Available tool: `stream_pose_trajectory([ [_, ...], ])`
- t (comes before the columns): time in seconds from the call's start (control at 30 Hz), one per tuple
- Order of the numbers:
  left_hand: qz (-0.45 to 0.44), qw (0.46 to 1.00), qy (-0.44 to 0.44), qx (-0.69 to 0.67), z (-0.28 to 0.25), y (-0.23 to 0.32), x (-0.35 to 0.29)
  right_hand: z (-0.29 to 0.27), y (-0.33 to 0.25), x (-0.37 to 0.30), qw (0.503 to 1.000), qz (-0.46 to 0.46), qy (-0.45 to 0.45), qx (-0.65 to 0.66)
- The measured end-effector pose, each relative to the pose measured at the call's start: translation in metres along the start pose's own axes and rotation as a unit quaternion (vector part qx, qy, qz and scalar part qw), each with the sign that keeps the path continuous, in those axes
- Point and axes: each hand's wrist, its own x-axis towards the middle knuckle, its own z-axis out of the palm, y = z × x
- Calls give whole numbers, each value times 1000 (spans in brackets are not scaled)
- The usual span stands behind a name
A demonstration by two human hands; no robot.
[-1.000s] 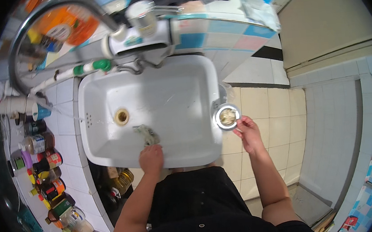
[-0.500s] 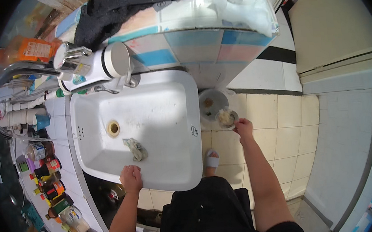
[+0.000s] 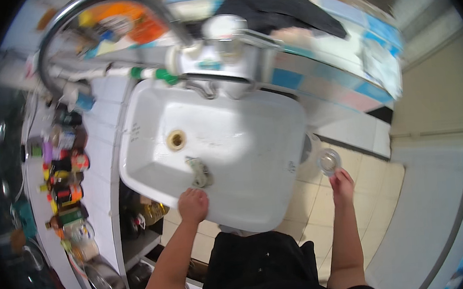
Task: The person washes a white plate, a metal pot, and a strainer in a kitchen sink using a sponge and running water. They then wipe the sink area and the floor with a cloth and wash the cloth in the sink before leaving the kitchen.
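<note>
My right hand (image 3: 343, 184) pinches the edge of a small round sink strainer (image 3: 329, 160), held out beyond the right end of the white sink (image 3: 245, 176). Its middle looks pale tan and blurred. Curled into a fist, my left hand (image 3: 194, 205) rests by the sink's near rim, and nothing shows in it. Just past its knuckles a crumpled grey-green cloth (image 3: 199, 172) lies in the basin. Farther in is the round brass-coloured drain (image 3: 176, 140). Partly hidden behind the sink's right edge stands a pale waste bin (image 3: 311, 147).
A curved chrome tap (image 3: 47, 56) and a white water-heating unit (image 3: 216, 63) rise at the back left. Several sauce bottles (image 3: 66, 178) line the left counter, near a metal bowl (image 3: 106, 282). A black cloth (image 3: 280, 11) lies on the tiled ledge. Cream tiles (image 3: 371, 204) cover the floor.
The view has turned and shifted, so the sink sits farther right. My right hand has drawn the strainer from over the bin; the pale scraps heaped in it no longer show. My left hand stays by the rim.
</note>
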Motion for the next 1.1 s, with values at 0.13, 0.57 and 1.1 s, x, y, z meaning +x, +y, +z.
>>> stream_pose_trajectory([
  [0.13, 24, 998, 49, -33, 0, -4, -3, 79, -30, -80, 996, -17, -92, -8],
  [0.57, 21, 991, 112, -64, -52, -89, 12, 385, 195, -85, 940, 143, -182, -250],
  [1.1, -70, 982, 60, -168, -62, -155, 20, 483, 254, -76, 930, 154, -235, -239],
])
